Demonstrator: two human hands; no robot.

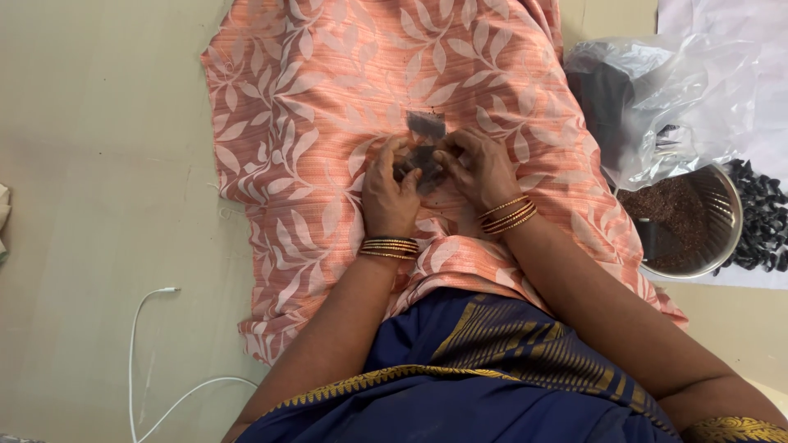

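While both hands (pixel 435 176) pinch it, the small clear packet (pixel 425 139) sticks up between fingertips.

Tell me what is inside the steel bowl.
The steel bowl holds a brown grainy heap. The clear plastic bag covers its far rim, hiding anything there.
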